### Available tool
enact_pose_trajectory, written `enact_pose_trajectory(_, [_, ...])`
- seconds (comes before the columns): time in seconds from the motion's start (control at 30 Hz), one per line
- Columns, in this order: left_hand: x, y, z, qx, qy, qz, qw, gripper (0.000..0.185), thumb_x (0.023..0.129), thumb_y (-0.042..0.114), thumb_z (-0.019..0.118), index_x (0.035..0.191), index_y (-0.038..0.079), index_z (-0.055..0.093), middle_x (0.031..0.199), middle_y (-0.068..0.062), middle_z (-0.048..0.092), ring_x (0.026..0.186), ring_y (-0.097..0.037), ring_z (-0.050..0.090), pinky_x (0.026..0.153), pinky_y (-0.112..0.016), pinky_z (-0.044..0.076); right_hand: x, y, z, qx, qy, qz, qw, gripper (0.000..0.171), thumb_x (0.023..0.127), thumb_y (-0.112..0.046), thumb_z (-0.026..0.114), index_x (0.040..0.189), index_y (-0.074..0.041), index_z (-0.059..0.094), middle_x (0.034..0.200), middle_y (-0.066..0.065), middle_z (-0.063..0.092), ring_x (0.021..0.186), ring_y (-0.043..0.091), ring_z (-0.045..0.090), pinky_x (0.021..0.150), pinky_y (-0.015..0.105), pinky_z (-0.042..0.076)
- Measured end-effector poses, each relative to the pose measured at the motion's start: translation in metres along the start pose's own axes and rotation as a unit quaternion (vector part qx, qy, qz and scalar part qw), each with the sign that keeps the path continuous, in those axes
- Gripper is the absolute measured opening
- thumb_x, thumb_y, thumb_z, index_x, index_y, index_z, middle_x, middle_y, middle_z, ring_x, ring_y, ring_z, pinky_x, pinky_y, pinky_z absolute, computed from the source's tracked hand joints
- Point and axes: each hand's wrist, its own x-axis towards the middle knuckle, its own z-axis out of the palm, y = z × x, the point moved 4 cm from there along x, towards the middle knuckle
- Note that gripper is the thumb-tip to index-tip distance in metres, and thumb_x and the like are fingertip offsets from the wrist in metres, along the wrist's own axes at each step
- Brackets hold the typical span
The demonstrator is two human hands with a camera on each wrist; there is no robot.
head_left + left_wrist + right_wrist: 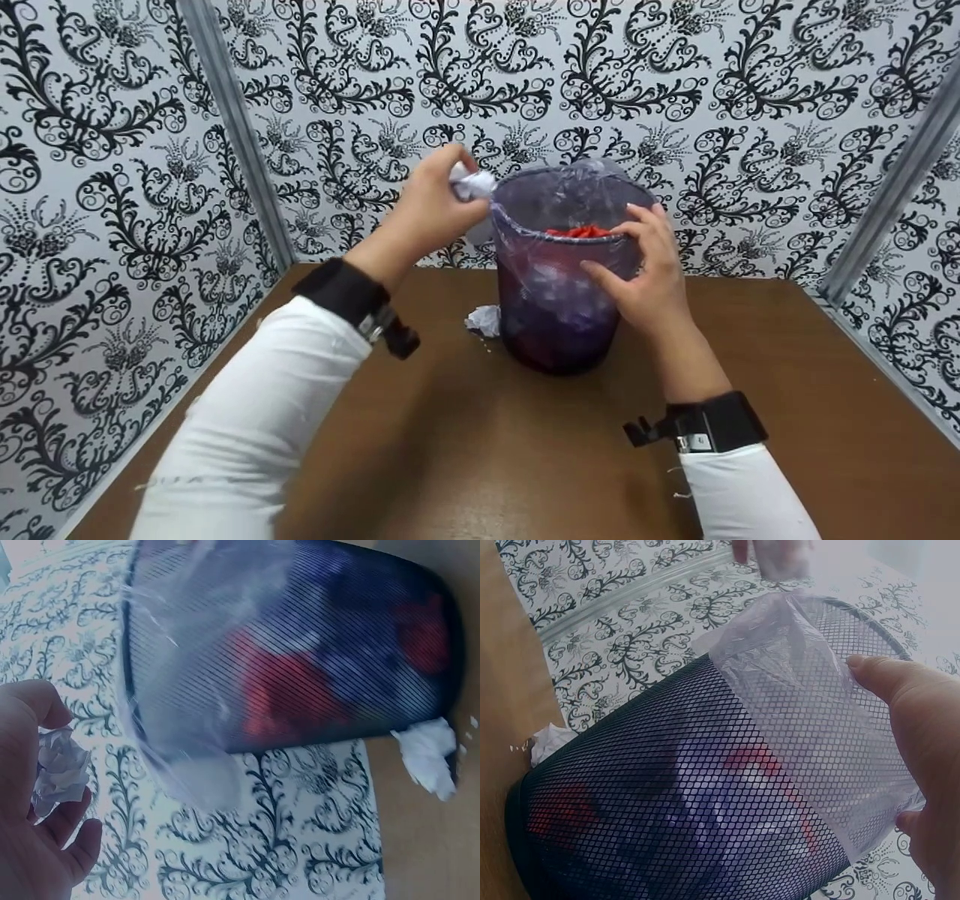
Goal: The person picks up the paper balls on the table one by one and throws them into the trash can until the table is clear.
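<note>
My left hand (431, 199) pinches a crumpled white paper ball (474, 184), held just left of the bin's rim; the left wrist view shows that paper ball (61, 769) between thumb and fingers. A dark mesh wastebasket (555, 337) stands upright on the table, with a clear plastic liner (596, 171) folded over its rim. At the right side of the rim, my right hand (652, 277) grips it, thumb on the outer side over the liner. Red material (579, 232) shows inside, and through the mesh there are white and bluish pieces too.
Another crumpled paper ball (484, 321) lies on the brown table (465, 465) against the left foot of the wastebasket, small white scraps beside it. Patterned black-and-white panels (487, 82) enclose the table at the back and sides.
</note>
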Motion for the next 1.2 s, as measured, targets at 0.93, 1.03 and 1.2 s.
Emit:
enact_pose_trajectory(0.93, [0.038,0.024,0.085,0.101,-0.029,-0.030,0.9940,0.032,0.077,0.024,0.078,0.098,0.021,0.053,0.108,0.006,0.055,0.090,-0.013,0.056,0.071,-0.025,0.050,0.001,0.001,0.000,-0.005,0.021,-0.023,1.000,0.053,0.071,-0.036,0.087,0.109,-0.010,0.061,0.141,0.007,0.050,0.144,0.028,0.025,0.120,0.042,0.008])
enact_pose_trajectory(1.03, [0.037,0.023,0.085,0.130,-0.034,-0.054,0.9895,0.032,0.077,0.031,0.077,0.098,0.026,0.053,0.105,0.009,0.058,0.089,-0.013,0.057,0.074,-0.030,0.048,0.001,0.001,0.001,-0.003,0.021,-0.025,0.999,0.053,0.071,-0.035,0.087,0.109,-0.010,0.061,0.141,0.008,0.050,0.144,0.030,0.025,0.120,0.041,0.007])
enact_pose_trajectory(1.2, [0.036,0.022,0.084,0.169,-0.041,-0.087,0.9810,0.032,0.075,0.043,0.074,0.098,0.032,0.055,0.099,0.012,0.062,0.091,-0.013,0.056,0.088,-0.039,0.042,0.001,0.000,0.000,-0.001,0.026,-0.031,0.999,0.053,0.071,-0.034,0.087,0.109,-0.008,0.061,0.141,0.009,0.051,0.143,0.035,0.027,0.121,0.041,0.007])
